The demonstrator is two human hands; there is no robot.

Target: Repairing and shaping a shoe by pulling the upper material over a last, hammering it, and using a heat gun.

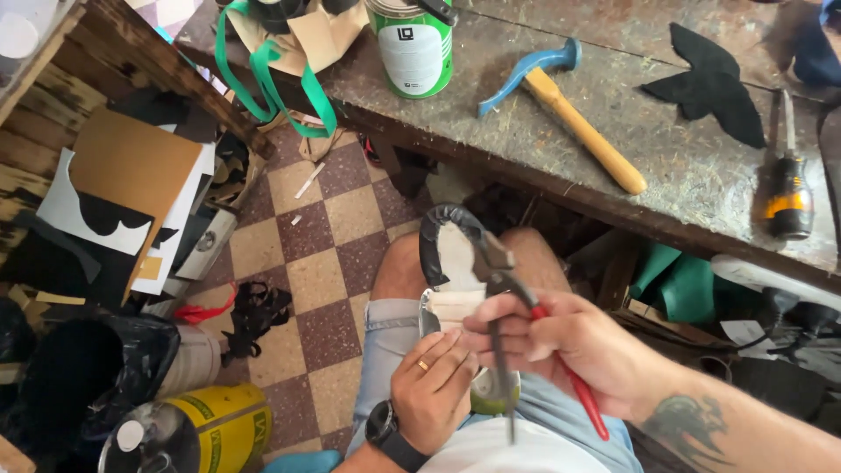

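Observation:
A shoe upper on a last (448,256), black leather around a pale sole, rests on my knee. My left hand (434,385), with a ring and a black wristwatch, holds the shoe from below near its heel end. My right hand (561,346) is closed on red-handled pincers (512,302), whose metal jaws bite the black leather at the shoe's right edge. A tattoo shows on my right forearm.
On the worn workbench (683,175) lie a blue-headed hammer with a wooden handle (569,105), a green and white can (412,44), a black leather piece (711,83) and a screwdriver (788,188). At left, cardboard patterns (123,193), a yellow can (210,425) and scraps sit on the checkered floor.

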